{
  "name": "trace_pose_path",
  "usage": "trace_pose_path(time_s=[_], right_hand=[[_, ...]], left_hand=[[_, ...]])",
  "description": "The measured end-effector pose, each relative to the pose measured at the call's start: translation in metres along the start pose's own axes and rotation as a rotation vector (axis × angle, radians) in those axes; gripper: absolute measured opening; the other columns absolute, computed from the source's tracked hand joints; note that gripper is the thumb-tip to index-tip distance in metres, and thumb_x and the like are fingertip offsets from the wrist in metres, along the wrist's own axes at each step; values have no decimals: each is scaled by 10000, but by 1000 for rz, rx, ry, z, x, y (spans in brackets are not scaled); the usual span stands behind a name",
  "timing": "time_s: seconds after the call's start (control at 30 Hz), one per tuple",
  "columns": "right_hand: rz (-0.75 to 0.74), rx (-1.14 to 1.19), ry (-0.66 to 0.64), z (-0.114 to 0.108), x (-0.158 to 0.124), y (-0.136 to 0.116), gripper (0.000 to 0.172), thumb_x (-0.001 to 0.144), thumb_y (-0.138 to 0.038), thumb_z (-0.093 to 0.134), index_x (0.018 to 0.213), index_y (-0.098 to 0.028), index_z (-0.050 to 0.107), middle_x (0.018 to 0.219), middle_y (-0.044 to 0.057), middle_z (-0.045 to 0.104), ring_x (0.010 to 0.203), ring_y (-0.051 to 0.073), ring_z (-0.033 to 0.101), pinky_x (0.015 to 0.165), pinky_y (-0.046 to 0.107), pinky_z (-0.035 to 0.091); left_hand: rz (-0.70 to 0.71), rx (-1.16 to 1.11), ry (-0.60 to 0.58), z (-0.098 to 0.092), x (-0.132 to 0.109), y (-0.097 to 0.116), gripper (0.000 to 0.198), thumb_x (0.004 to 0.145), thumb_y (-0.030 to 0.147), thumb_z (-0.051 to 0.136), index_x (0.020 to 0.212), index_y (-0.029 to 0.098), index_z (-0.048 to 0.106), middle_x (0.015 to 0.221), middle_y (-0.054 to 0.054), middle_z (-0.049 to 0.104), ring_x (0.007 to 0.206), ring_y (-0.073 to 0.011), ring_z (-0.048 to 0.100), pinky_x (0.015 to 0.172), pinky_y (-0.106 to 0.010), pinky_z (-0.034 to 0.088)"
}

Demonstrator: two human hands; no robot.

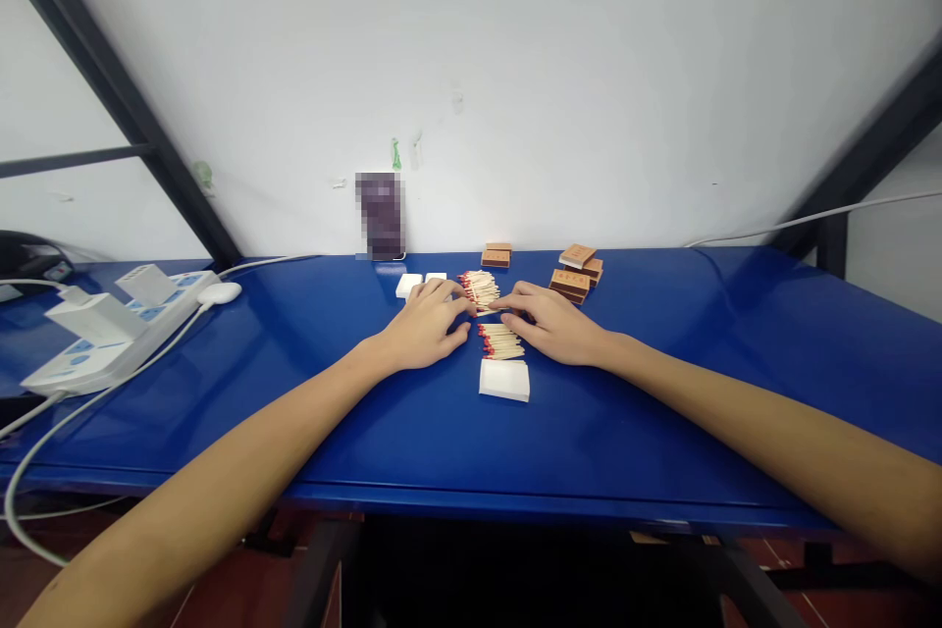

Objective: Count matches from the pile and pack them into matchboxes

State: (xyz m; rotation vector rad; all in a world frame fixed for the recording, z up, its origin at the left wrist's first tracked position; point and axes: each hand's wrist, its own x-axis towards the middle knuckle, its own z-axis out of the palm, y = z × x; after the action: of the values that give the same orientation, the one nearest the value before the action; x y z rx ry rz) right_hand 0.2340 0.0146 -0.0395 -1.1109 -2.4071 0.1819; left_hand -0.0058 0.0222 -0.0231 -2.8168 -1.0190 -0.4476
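Note:
A pile of red-tipped matches (480, 287) lies on the blue table, with a second, smaller row of matches (501, 341) nearer to me. My left hand (428, 326) rests at the left of the pile, fingers apart, fingertips by the red heads. From the right, my right hand (553, 322) reaches in with its index finger stretched to the near edge of the pile. Neither hand visibly grips anything. A white matchbox tray (504, 380) sits just below the smaller row. Two more white trays, one of them this tray (409, 286), are partly behind my left hand.
Brown matchboxes (570, 285) are stacked at the right, and others (497, 255) stand by the wall. A blurred dark phone-like object (381, 216) leans on the wall. At the left lies a white power strip (118, 343) with plugs and cables. The table's front edge (471, 500) runs below.

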Motion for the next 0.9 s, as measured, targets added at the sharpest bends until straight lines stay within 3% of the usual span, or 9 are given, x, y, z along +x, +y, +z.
trace_pose_path(time_s=[0.4,0.9], right_hand=[[41,-28,-2,0,0,-1,364,980,-306,414,1197,-173,674,963,83,582,810,205,575,751,344,431],[-3,-97,-71,-2,0,-2,420,986,-311,395,1347,-237,595,955,76,530,793,204,543,739,341,421]], left_hand=[[-12,32,25,2,0,-1,338,954,319,464,1243,203,595,1233,-108,559,1180,-283,473,990,-468,385],[-39,54,10,2,0,1,380,959,334,459,1271,181,610,1238,-131,554,1180,-303,475,1002,-497,388]])
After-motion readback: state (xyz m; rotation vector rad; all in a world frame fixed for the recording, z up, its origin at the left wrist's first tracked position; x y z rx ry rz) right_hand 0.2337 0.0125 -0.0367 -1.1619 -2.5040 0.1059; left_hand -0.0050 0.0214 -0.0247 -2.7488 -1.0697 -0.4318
